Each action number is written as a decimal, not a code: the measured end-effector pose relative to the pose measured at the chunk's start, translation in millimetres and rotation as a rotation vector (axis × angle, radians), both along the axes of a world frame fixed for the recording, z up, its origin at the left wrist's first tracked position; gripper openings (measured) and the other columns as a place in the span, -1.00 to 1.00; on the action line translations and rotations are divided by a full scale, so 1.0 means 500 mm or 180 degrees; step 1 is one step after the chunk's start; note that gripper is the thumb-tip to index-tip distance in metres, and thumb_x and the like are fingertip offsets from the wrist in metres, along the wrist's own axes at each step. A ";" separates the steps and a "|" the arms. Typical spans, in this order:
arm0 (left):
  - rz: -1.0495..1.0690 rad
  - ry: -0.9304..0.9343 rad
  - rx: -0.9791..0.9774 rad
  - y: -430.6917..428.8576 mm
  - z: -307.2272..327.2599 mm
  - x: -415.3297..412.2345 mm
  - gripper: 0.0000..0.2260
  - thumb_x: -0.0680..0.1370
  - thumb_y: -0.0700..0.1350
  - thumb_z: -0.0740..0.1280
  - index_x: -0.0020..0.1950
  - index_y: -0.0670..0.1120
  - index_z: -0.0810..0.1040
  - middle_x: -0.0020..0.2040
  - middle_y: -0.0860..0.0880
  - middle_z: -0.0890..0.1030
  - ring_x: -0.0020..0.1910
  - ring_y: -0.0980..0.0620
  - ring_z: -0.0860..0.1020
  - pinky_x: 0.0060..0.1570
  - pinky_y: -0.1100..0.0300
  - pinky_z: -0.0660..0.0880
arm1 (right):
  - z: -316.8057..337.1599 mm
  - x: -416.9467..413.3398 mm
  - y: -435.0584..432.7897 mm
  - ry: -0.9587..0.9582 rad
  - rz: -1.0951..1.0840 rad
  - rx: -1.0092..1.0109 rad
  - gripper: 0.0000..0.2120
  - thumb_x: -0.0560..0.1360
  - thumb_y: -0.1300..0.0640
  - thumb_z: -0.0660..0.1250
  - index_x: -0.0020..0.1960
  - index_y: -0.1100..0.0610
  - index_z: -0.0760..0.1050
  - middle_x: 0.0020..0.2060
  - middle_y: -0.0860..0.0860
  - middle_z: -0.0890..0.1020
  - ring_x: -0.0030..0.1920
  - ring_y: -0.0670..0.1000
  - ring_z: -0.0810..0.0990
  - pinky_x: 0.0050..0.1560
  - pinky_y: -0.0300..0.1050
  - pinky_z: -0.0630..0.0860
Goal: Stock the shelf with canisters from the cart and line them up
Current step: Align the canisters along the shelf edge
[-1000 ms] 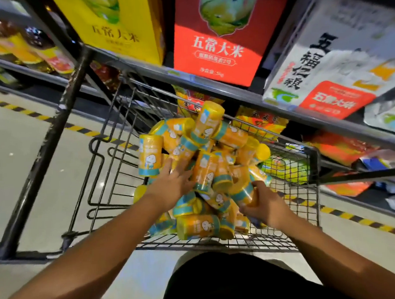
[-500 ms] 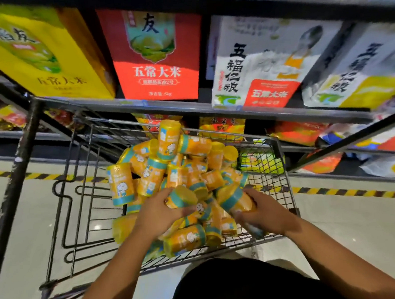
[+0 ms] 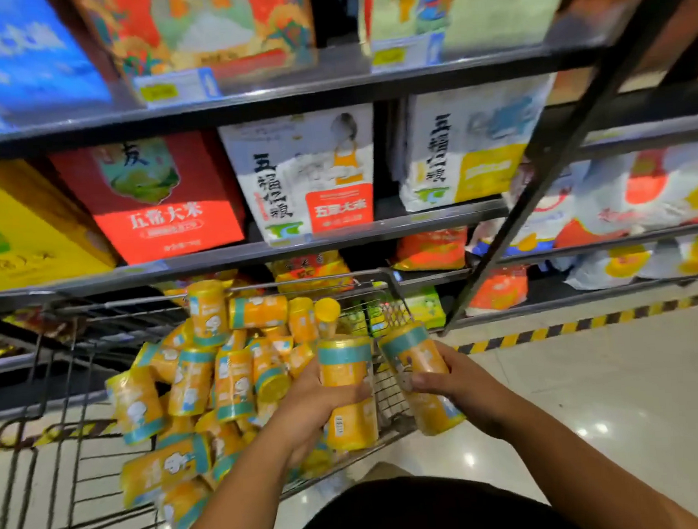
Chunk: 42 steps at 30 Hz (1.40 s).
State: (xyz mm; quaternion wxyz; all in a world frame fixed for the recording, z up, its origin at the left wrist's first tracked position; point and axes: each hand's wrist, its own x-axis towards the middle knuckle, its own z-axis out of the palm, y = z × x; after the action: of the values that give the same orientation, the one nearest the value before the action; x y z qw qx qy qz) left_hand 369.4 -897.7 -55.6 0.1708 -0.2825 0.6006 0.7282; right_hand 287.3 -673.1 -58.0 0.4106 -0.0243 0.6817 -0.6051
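We see both forearms come in from the near edge and meet at the near right corner of the wire shopping cart (image 3: 389,388). The left hand (image 3: 313,401) is closed around one canister (image 3: 345,371). Its fingers (image 3: 349,393) cross the front of the can at the middle, and this can stands almost upright with the teal band on top. The right hand (image 3: 459,384) grips a second canister (image 3: 416,352) from the right side. Here the fingers curl around the middle, and the top of the can leans to the left and away from us. The two held cans are near each other but apart, and the cart wire shows between them.

So two canisters are in the hands, one in each. The other canisters (image 3: 207,379) lie in a loose pile inside the cart, to the left of the hands. More than a dozen show, but they overlap and we cannot count them exactly. All are orange-yellow with teal bands and a small white cartoon figure. The writing on them is too small to read, and only a barcode (image 3: 340,426) is clear on the left can.

Far behind the cart stands the shelf (image 3: 418,221). On it we count one red box (image 3: 159,202) with "五常大米". Right of it are two white bags, both marked "五福亿粮". The first bag (image 3: 293,177) has a red panel with "五常大米". The second bag (image 3: 447,156) has a yellow panel that is too blurred to read. A yellow box (image 3: 18,235) is at the far left.
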 end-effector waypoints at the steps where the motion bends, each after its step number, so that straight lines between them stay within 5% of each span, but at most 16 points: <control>1: -0.0079 0.0057 -0.0035 0.035 0.004 -0.010 -0.38 0.22 -0.17 0.60 0.26 -0.05 0.53 0.02 -0.09 0.73 0.03 -0.08 0.69 0.02 -0.04 0.63 | 0.008 0.000 0.037 0.0032 -0.0021 -0.0010 -0.33 0.23 -0.12 0.58 0.29 -0.01 0.52 0.07 0.04 0.70 0.08 0.05 0.70 -0.04 -0.14 0.62; 7: -0.0051 0.0213 0.0083 0.265 0.015 -0.065 -0.18 0.10 -0.12 0.67 0.32 -0.14 0.47 0.05 -0.21 0.69 -0.04 -0.17 0.69 -0.16 -0.04 0.62 | 0.048 0.008 0.291 0.0103 -0.0338 -0.0017 -0.36 0.26 -0.07 0.60 0.29 -0.04 0.51 0.10 0.04 0.69 0.10 0.08 0.69 0.09 -0.03 0.63; 13: -0.0055 0.0048 0.0741 0.513 0.055 -0.110 -0.54 0.36 -0.11 0.49 0.25 -0.10 0.55 0.01 -0.16 0.71 -0.11 -0.12 0.70 -0.18 -0.04 0.64 | 0.069 0.015 0.535 0.0094 -0.0995 -0.0132 -0.37 0.30 0.03 0.58 0.33 0.05 0.49 0.11 0.10 0.70 0.11 0.14 0.69 0.11 0.10 0.64; 16: -0.0177 -0.0170 0.1123 0.628 0.091 -0.142 -0.55 0.37 -0.07 0.44 0.23 -0.18 0.57 0.00 -0.20 0.70 -0.11 -0.14 0.69 -0.09 -0.05 0.63 | 0.092 0.013 0.621 0.0143 -0.1485 -0.0259 -0.24 0.17 -0.07 0.62 0.32 0.06 0.49 0.09 0.10 0.71 0.10 0.14 0.70 0.06 0.08 0.64; 23: -0.0644 0.0136 0.0794 0.762 0.127 -0.272 -0.36 0.29 -0.10 0.58 0.35 -0.12 0.52 0.12 -0.23 0.67 0.10 -0.26 0.62 0.12 -0.21 0.56 | 0.140 -0.051 0.748 0.0531 -0.2206 -0.0308 -0.29 0.19 -0.13 0.59 0.28 -0.01 0.49 0.08 0.08 0.69 0.07 0.09 0.71 0.05 0.12 0.66; 30: -0.0788 0.0670 0.0746 0.859 0.165 -0.449 -0.51 0.38 -0.13 0.47 0.30 -0.09 0.52 0.06 -0.15 0.71 -0.01 -0.11 0.69 -0.12 -0.01 0.62 | 0.191 -0.177 0.838 0.0821 -0.2532 -0.0190 -0.46 0.30 -0.01 0.55 0.24 -0.02 0.49 -0.03 -0.01 0.71 -0.05 -0.01 0.73 -0.21 -0.20 0.61; 33: -0.0834 0.0804 0.0778 0.898 0.178 -0.544 -0.44 0.36 -0.11 0.51 0.35 -0.06 0.49 0.15 -0.17 0.68 0.07 -0.15 0.68 -0.08 -0.06 0.62 | 0.221 -0.261 0.875 0.0970 -0.2558 -0.0110 -0.57 0.41 0.07 0.56 0.22 0.00 0.51 -0.05 0.01 0.72 -0.04 0.03 0.73 -0.15 -0.12 0.64; 39: -0.1206 0.1296 0.0881 0.977 0.263 -0.756 -0.37 0.31 -0.13 0.59 0.34 -0.06 0.48 0.09 -0.14 0.70 0.03 -0.14 0.69 -0.03 -0.08 0.61 | 0.309 -0.448 0.939 0.1375 -0.2589 -0.0090 -0.49 0.34 -0.02 0.51 0.26 -0.02 0.51 0.05 0.05 0.71 0.04 0.08 0.71 -0.04 -0.02 0.65; 42: -0.1391 0.1618 0.0946 1.011 0.323 -0.860 -0.40 0.30 -0.15 0.53 0.33 -0.12 0.47 0.01 -0.12 0.71 -0.06 -0.09 0.70 -0.15 0.01 0.63 | 0.364 -0.542 0.962 0.1633 -0.2619 -0.0237 -0.55 0.37 0.04 0.51 0.23 0.03 0.54 0.05 0.12 0.70 0.05 0.14 0.70 0.01 0.08 0.63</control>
State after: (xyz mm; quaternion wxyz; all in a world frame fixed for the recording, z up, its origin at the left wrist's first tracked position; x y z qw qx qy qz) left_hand -60.8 -392.0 105.8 0.2068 0.0704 0.5576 0.8008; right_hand 16.3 -192.0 123.9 -0.0452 0.0842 0.6919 -0.7156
